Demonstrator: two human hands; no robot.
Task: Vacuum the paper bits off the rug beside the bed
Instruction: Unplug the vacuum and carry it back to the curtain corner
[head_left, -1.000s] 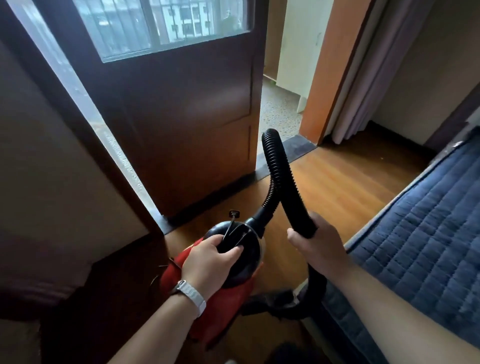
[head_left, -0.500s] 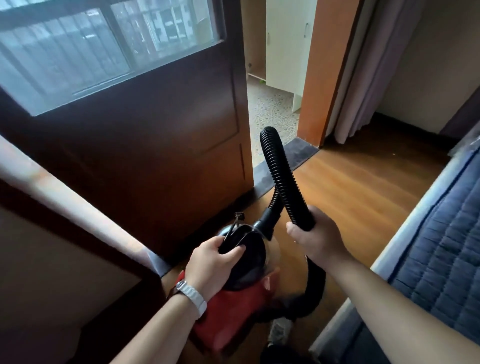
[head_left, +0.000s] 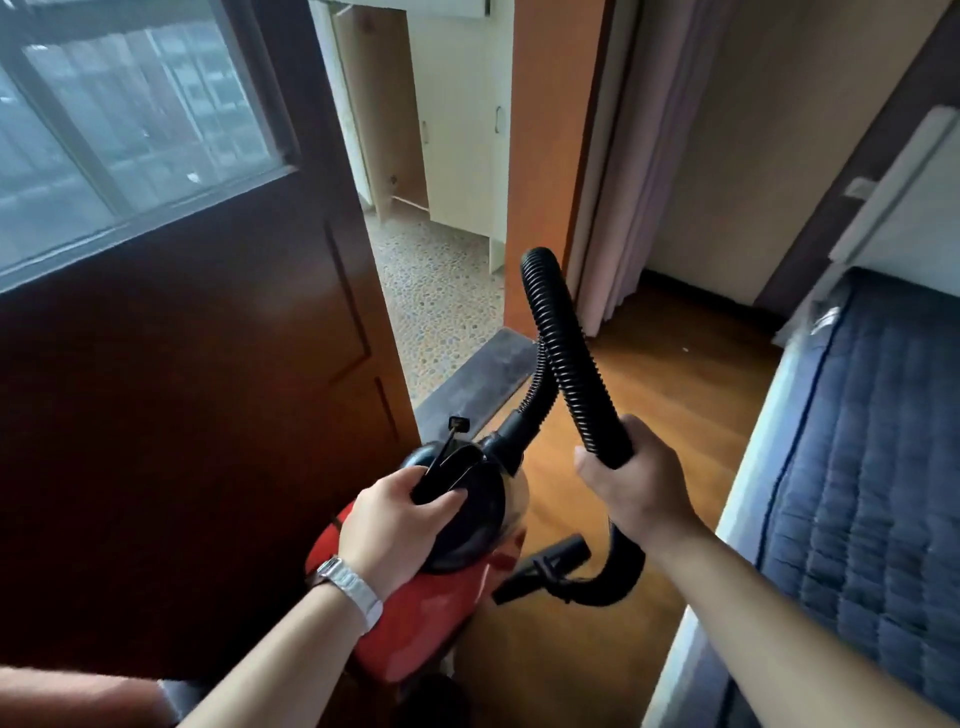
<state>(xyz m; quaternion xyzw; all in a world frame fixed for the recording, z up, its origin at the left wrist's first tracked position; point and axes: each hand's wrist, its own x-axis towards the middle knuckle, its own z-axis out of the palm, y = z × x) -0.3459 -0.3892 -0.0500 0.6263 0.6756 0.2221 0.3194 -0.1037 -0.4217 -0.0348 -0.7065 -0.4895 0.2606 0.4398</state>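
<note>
A small red vacuum cleaner (head_left: 415, 613) with a black rounded top hangs low in the middle of the view. My left hand (head_left: 395, 525), a metal watch on its wrist, is closed around the black handle on that top. A black ribbed hose (head_left: 566, 353) rises from the vacuum's front, loops over and comes down into my right hand (head_left: 639, 488), which grips it. Below that hand the hose curls to a black nozzle (head_left: 545, 564) above the wooden floor (head_left: 665, 384). No rug or paper bits are in view.
A dark wooden door (head_left: 208, 395) with a window stands close on the left, open onto a pebbled floor (head_left: 441, 301) and pale cabinets. A bed with a blue quilted cover (head_left: 872, 467) fills the right side. A curtain (head_left: 623, 208) hangs by the orange doorframe.
The view has swung to the right and upward, so the doorway and the room beyond show more. Both hands keep the same holds, and the nozzle end has come into sight.
</note>
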